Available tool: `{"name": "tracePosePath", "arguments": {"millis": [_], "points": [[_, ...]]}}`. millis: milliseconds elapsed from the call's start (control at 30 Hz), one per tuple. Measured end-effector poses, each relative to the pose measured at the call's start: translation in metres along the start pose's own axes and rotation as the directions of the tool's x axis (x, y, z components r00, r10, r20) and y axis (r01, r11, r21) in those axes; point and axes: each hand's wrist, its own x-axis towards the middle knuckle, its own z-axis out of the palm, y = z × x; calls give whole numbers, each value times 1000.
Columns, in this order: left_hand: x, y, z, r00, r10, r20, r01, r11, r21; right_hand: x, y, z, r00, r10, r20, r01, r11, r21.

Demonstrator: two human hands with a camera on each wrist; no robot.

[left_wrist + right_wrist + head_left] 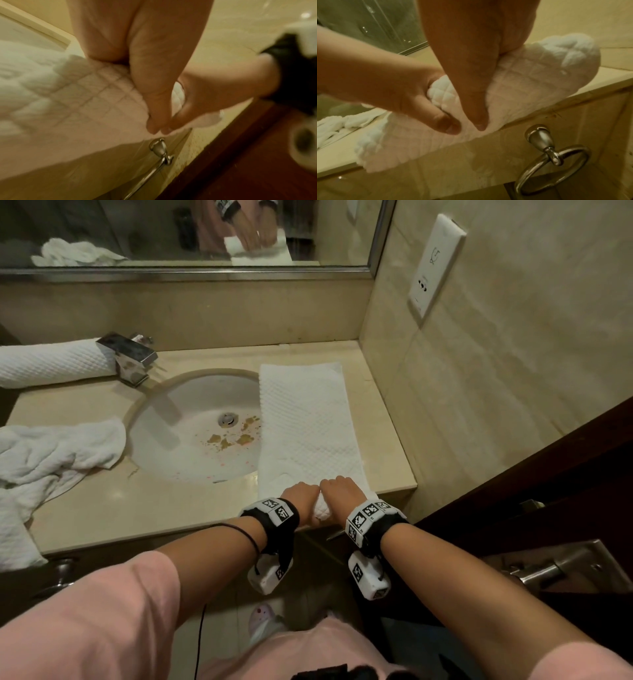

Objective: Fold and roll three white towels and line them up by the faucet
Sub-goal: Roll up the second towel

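Observation:
A white quilted towel (305, 419), folded into a long strip, lies on the counter to the right of the sink, running from the back wall to the front edge. Its near end is curled into a small roll (539, 70). My left hand (301, 493) and right hand (340, 489) sit side by side on that roll, fingers curled over it and thumbs (477, 119) tucked under the front. A finished rolled towel (51, 362) lies at the far left, behind the chrome faucet (128, 357). A third towel (51, 455) lies crumpled at the left, partly hanging over the counter edge.
The oval sink basin (198, 426) with brown stains lies between the crumpled towel and the strip. A mirror (171, 234) runs along the back, a tiled wall with a socket plate (435, 265) stands at the right. A chrome towel ring (553, 155) hangs under the counter front.

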Motion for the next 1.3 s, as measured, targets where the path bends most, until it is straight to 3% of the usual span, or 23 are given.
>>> {"name": "tracePosePath", "arguments": {"millis": [200, 367, 667, 767, 967, 1067, 1300], "points": [[-14, 2, 14, 982, 20, -187, 11, 987, 163, 1, 2, -9, 997, -1, 79, -9, 993, 122], [-14, 4, 10, 987, 30, -157, 12, 965, 260, 2, 4, -16, 990, 15, 137, -38, 986, 162], [0, -3, -12, 999, 33, 13, -33, 998, 51, -10, -10, 7, 980, 80, -183, -95, 993, -75], [-1, 1, -8, 1000, 26, -11, -25, 997, 73, -7, -8, 7, 989, 85, -122, -94, 993, -72], [-12, 5, 13, 984, 16, -180, 21, 979, 203, -3, -4, 2, 997, 25, -76, -29, 998, -48], [-12, 3, 11, 986, 28, -161, 7, 978, 210, -1, -5, 1, 999, 10, -53, -11, 999, -32], [-5, -5, 0, 999, 35, 11, -36, 998, 60, 2, -8, -1, 994, 20, 112, -19, 1000, -11]]}}
